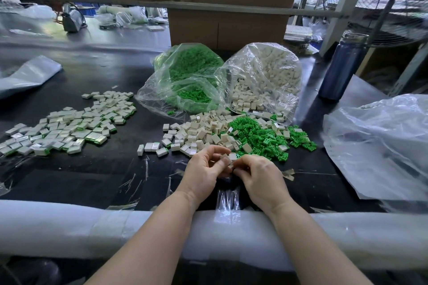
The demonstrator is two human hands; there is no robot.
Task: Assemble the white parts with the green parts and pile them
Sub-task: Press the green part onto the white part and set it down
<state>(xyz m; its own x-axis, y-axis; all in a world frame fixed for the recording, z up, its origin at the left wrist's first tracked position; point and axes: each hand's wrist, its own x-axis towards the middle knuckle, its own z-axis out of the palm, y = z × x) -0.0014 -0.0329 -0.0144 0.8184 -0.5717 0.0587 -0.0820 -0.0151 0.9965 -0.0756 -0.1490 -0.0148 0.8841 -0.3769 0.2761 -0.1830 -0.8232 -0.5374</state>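
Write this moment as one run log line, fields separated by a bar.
step: joining | left hand: holds white part | right hand: pinches same part | finished pile: left side | loose green parts: ahead

Your left hand (203, 169) and right hand (259, 180) are bare, with no gloves, rings or watch on either. Your forearms are uncovered right down to the bottom edge of the view; you have short, plain fingernails.

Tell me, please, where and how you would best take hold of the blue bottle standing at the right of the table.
Grip the blue bottle round its straight middle, coming from its near left side; it stands upright, and the crumpled plastic sheet crowds its right.
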